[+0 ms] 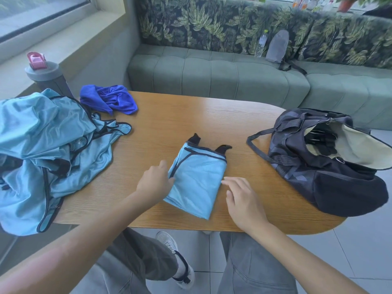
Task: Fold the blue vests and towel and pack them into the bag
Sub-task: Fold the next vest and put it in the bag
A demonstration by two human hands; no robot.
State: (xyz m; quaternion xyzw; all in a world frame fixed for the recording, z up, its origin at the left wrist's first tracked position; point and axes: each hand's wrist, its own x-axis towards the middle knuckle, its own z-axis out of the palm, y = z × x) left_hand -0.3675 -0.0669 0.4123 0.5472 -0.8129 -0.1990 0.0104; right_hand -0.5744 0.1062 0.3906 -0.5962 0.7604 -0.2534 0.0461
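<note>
From the head camera, the left hand (156, 181) sits at the left edge of the folded vest (196, 181), its fingers curled against the cloth; it seems to pinch the edge, though the fingertips are hidden behind the hand and fabric. The right hand (244, 200) lies just beside the vest's right edge with its fingers stretched out and loose, the tips touching or nearly touching the cloth, gripping nothing.

The folded vest is a light blue, slightly shiny mesh-like fabric with black binding, folded to a compact rectangle in the middle of the table (191, 115); two black strap ends stick out at its far edge. The table is smooth wood-grain with rounded ends.

On the left end lies a crumpled pile of vests (42, 149) in the same glossy light blue with black trim, spilling over the near edge. Beyond it a deep blue towel (110, 100), soft and plush-looking, lies bunched. On the right end stands the bag (322, 166), dark fabric with mesh panels and straps, its mouth open and showing a pale lining.

A grey bottle (47, 78) with a pink cap stands behind the pile. A padded green bench (212, 71) runs behind the table.
</note>
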